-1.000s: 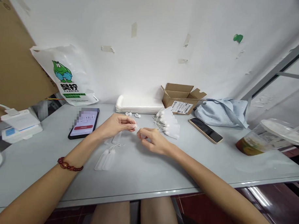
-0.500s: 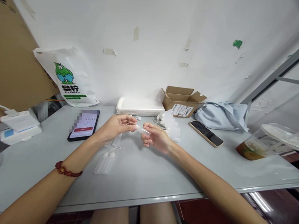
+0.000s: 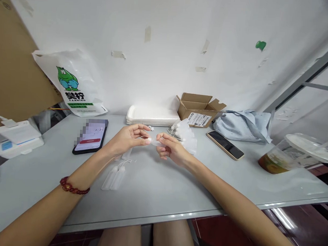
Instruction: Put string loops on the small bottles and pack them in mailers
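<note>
My left hand [image 3: 125, 140] is closed, thumb and forefinger pinching the white cap end [image 3: 149, 139] with its thin white cord. Just to the right, the small translucent plastic bottle [image 3: 155, 142] lies sideways between the fingers of my right hand [image 3: 172, 148], which is closed on its body. The fingers partly hide the bottle. Two similar bottles with corded tops [image 3: 114, 178] lie side by side below my left wrist, and another [image 3: 126, 154] shows partly under that hand. Beyond my right hand sits a heap of more such bottles [image 3: 189, 140], cords toward the left.
Behind the hands are stacked white trays [image 3: 150, 115] and an open cardboard box [image 3: 198, 111]. A lit phone [image 3: 90, 136] lies left, a dark phone [image 3: 225, 145] right. Farther right are a pale blue cloth [image 3: 241, 125] and a drink cup [image 3: 279, 159]. A plastic bag [image 3: 74, 84] stands at left.
Both hands stay almost in place on the same bottle, with its angle slightly flatter. The whole view has shifted a little.
</note>
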`<action>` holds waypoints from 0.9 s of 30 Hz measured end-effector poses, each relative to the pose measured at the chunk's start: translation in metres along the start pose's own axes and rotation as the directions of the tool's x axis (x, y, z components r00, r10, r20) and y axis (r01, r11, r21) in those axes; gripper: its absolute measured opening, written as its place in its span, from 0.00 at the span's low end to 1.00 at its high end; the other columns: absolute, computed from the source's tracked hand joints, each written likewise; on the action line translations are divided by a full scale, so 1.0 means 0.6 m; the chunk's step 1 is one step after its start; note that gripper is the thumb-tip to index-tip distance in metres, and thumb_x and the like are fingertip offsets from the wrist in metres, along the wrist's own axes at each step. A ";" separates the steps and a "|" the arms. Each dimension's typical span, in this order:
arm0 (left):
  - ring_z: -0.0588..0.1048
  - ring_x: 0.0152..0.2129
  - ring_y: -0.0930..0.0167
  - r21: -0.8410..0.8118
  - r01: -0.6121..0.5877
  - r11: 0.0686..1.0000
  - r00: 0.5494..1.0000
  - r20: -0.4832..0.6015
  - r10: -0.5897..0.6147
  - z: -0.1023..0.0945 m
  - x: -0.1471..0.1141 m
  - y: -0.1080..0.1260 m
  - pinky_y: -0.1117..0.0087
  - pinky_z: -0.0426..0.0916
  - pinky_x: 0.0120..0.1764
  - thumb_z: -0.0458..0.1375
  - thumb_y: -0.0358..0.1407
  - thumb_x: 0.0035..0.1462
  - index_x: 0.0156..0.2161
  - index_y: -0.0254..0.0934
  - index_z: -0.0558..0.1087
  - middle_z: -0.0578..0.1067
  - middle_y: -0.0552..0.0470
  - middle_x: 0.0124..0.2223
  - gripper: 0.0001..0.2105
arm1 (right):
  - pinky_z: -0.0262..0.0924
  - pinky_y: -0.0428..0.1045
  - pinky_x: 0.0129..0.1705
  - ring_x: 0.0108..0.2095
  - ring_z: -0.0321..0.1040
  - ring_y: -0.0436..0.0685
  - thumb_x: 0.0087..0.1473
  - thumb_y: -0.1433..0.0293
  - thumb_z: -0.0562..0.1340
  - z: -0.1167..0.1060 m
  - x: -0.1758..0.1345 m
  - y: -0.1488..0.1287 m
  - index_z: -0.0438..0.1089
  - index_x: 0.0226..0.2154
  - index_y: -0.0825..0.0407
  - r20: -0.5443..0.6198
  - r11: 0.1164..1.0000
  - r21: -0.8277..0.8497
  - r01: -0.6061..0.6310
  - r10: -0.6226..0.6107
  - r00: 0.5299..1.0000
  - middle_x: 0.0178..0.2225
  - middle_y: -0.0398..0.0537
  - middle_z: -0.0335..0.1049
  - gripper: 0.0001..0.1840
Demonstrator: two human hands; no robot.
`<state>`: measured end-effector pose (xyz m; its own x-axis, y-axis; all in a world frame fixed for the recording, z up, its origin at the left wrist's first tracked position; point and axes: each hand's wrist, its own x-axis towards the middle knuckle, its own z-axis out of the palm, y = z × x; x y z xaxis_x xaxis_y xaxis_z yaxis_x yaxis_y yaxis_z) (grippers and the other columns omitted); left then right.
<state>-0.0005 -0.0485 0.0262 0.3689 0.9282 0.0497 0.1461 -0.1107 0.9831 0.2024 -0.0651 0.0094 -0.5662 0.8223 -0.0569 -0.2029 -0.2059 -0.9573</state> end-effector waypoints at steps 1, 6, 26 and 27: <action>0.75 0.41 0.66 0.003 0.003 1.000 1.000 -0.014 -0.003 0.002 -0.001 0.002 0.63 0.67 0.48 0.68 0.39 0.41 0.45 0.38 0.70 0.77 0.51 0.39 0.24 | 0.45 0.42 0.22 0.20 0.46 0.46 0.54 0.62 0.58 0.000 0.001 0.000 0.57 0.34 0.48 -0.004 1.000 0.002 0.007 -0.007 1.000 0.20 0.34 0.45 0.09; 0.76 0.27 0.70 0.034 0.117 0.993 0.992 0.033 -0.118 0.012 -0.005 0.011 0.67 0.71 0.35 0.60 0.48 0.51 0.32 0.33 0.74 0.77 0.49 0.30 0.16 | 0.47 0.42 0.22 0.20 0.46 0.46 0.54 0.62 0.57 0.002 0.000 -0.002 0.58 0.34 0.48 -0.004 0.999 -0.025 0.035 -0.035 0.999 0.20 0.35 0.48 0.09; 0.74 0.22 0.70 0.169 0.006 0.986 0.985 0.168 -0.035 0.019 -0.010 0.018 0.68 0.70 0.28 0.54 0.48 0.56 0.28 0.34 0.72 0.75 0.50 0.27 0.18 | 0.41 0.41 0.21 0.18 0.41 0.45 0.55 0.61 0.57 -0.001 -0.003 -0.006 0.57 0.34 0.48 -0.021 0.999 -0.029 0.038 -0.038 0.999 0.18 0.33 0.42 0.09; 0.73 0.21 0.71 0.171 0.008 0.985 0.984 0.175 -0.038 0.019 -0.011 0.017 0.69 0.69 0.27 0.53 0.48 0.56 0.27 0.34 0.72 0.74 0.50 0.25 0.18 | 0.40 0.41 0.21 0.18 0.41 0.45 0.55 0.61 0.57 0.000 -0.003 -0.006 0.57 0.34 0.48 -0.021 0.999 -0.033 0.038 -0.038 0.999 0.18 0.33 0.42 0.09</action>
<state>0.0092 -0.0599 0.0341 0.5181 0.8551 -0.0195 0.3038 -0.1627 0.9388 0.2042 -0.0656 0.0131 -0.5413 0.8404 -0.0259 -0.1975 -0.1571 -0.9676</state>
